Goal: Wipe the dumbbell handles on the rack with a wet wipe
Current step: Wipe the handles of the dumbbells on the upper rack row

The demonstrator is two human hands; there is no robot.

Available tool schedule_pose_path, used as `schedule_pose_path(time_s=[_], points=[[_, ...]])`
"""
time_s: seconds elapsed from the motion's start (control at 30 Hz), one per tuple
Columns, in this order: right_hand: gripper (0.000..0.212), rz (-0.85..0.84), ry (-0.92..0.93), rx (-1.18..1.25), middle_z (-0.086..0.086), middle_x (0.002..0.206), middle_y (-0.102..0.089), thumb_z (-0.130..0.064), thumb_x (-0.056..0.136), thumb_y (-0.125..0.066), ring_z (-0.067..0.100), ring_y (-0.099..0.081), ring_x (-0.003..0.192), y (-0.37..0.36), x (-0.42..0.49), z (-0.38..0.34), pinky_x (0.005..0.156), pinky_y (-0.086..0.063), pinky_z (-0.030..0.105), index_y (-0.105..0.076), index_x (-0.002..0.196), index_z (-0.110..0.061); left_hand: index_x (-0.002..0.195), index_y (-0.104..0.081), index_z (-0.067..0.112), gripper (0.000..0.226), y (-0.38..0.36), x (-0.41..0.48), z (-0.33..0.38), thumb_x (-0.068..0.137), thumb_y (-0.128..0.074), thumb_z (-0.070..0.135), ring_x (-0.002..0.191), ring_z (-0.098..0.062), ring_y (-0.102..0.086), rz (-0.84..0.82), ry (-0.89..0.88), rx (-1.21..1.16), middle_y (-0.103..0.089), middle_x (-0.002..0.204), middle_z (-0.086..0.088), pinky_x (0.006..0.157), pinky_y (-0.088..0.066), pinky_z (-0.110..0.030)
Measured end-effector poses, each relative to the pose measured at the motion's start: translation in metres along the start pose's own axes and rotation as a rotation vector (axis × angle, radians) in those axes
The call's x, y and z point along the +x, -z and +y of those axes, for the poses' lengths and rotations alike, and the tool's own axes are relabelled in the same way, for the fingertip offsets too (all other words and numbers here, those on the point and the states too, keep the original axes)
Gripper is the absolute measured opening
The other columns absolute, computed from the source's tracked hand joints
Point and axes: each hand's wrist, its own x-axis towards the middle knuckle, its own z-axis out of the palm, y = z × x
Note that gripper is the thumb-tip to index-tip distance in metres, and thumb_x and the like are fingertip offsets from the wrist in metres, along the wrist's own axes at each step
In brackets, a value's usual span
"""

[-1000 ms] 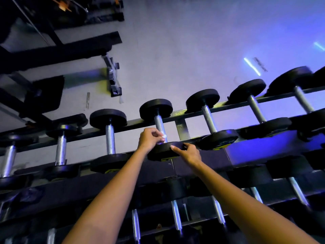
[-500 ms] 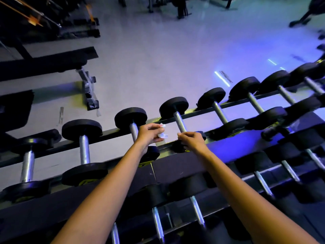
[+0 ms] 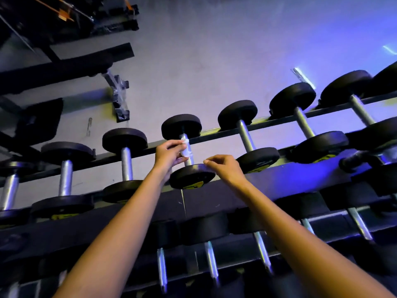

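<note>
On the top tier of a dark rack (image 3: 279, 177), a row of black-headed dumbbells lies across two rails above a grey floor (image 3: 214, 61). The left hand (image 3: 169, 155) reaches up between a neighbouring dumbbell (image 3: 126, 162) at its 9 o'clock and the dumbbell being cleaned (image 3: 192, 176). Its fingers and thumb are curled round a white wet wipe (image 3: 186, 148), pressing it against that dumbbell's steel handle (image 3: 189, 161). The wipe wraps the upper part of the handle at the hand's 2 o'clock, just below the far weight head. At the wipe's 4 o'clock, the right hand (image 3: 224, 167) hangs with its fingers curled, fingertips at the upper rim of the near weight head; whether they grip it cannot be told. Further dumbbells (image 3: 245, 136) continue toward 3 o'clock under blue light.
</note>
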Motion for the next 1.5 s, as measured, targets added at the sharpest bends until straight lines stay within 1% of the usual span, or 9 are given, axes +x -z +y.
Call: schedule_pose_path(time_s=[0.23, 0.37, 0.5, 0.7, 0.87, 0.93, 1.1, 1.3, 1.5], points=[[0.044, -0.072, -0.026, -0.218, 0.012, 0.125, -0.061, -0.032, 0.091, -0.060, 0.025, -0.057, 0.115, -0.007, 0.027, 0.011, 0.094, -0.043, 0.032, -0.056, 0.125, -0.004, 0.086, -0.070, 0.009, 0.006, 0.001, 0.006, -0.002, 0.080, -0.071, 0.009, 0.075, -0.012, -0.062, -0.049, -0.177, 0.539, -0.067, 0.084, -0.001, 0.061, -0.051, -0.015], [0.055, -0.148, -0.203, -0.237, 0.018, 0.124, -0.059, -0.043, 0.090, -0.058, 0.033, -0.054, 0.115, -0.022, 0.039, 0.027, 0.086, -0.042, 0.034, -0.052, 0.122, 0.001, 0.086, -0.074, 0.013, 0.007, 0.013, 0.023, -0.015, 0.080, -0.071, 0.010, 0.084, -0.010, -0.060, -0.275, -0.314, 0.989, -0.064, 0.089, 0.004, 0.072, -0.038, -0.005], [0.050, -0.081, -0.321, -0.136, 0.015, 0.115, -0.064, -0.040, 0.082, -0.068, 0.032, -0.059, 0.106, -0.032, 0.051, 0.035, 0.085, -0.046, 0.036, -0.058, 0.113, -0.002, 0.084, -0.076, 0.012, 0.007, 0.018, 0.038, -0.024, 0.078, -0.072, 0.011, 0.085, -0.009, -0.058, -0.456, -0.314, 1.012, -0.066, 0.089, 0.001, 0.078, -0.043, -0.018], [0.048, -0.028, -0.376, -0.107, 0.007, 0.101, -0.065, -0.038, 0.073, -0.077, 0.025, -0.061, 0.100, -0.028, 0.055, 0.038, 0.084, -0.045, 0.035, -0.063, 0.107, -0.007, 0.094, -0.072, 0.031, 0.015, 0.005, 0.064, -0.015, 0.088, -0.059, 0.035, 0.091, -0.019, -0.050, -0.730, -0.544, 1.487, -0.061, 0.092, 0.005, 0.080, -0.038, -0.029], [0.038, 0.014, -0.348, -0.067, 0.003, 0.089, -0.062, -0.030, 0.072, -0.079, 0.021, -0.060, 0.092, -0.025, 0.048, 0.032, 0.088, -0.046, 0.038, -0.067, 0.102, -0.009, 0.113, -0.063, 0.021, 0.026, -0.039, 0.066, -0.005, 0.093, -0.047, 0.020, 0.105, -0.027, -0.047, -0.849, -0.537, 1.832, -0.053, 0.110, -0.008, 0.092, -0.034, -0.030], [0.028, 0.025, -0.338, -0.060, 0.001, 0.083, -0.063, -0.031, 0.071, -0.080, 0.018, -0.060, 0.085, -0.027, 0.047, 0.034, 0.082, -0.048, 0.037, -0.066, 0.089, -0.015, 0.113, -0.062, 0.020, 0.026, -0.036, 0.065, -0.006, 0.094, -0.045, 0.021, 0.105, -0.027, -0.048, -0.870, -0.552, 1.819, -0.054, 0.108, -0.007, 0.091, -0.035, -0.031], [0.060, 0.035, -0.357, -0.061, 0.003, 0.100, -0.062, -0.035, 0.070, -0.081, 0.023, -0.061, 0.105, -0.026, 0.047, 0.032, 0.094, -0.047, 0.040, -0.062, 0.116, -0.002, 0.090, -0.069, 0.023, 0.013, 0.006, 0.065, -0.012, 0.086, -0.061, 0.015, 0.092, -0.018, -0.052, -0.835, -0.608, 1.436, -0.064, 0.092, 0.004, 0.083, -0.043, -0.034], [0.050, 0.027, -0.351, -0.064, 0.004, 0.095, -0.062, -0.034, 0.071, -0.080, 0.024, -0.061, 0.100, -0.026, 0.045, 0.031, 0.090, -0.049, 0.041, -0.065, 0.107, -0.004, 0.079, -0.071, 0.024, 0.026, 0.038, 0.047, -0.030, 0.079, -0.067, -0.001, 0.085, -0.012, -0.060, -0.563, -0.187, 0.886, -0.062, 0.086, 0.010, 0.077, -0.046, -0.021], [0.055, 0.034, -0.357, -0.022, 0.001, 0.096, -0.058, -0.030, 0.071, -0.080, 0.018, -0.057, 0.096, -0.028, 0.046, 0.031, 0.094, -0.047, 0.040, -0.062, 0.113, 0.001, 0.067, -0.072, 0.018, 0.010, 0.041, 0.038, -0.036, 0.076, -0.071, 0.015, 0.076, -0.011, -0.059, -0.280, 0.124, 0.623, -0.067, 0.074, 0.000, 0.072, -0.044, -0.024]])
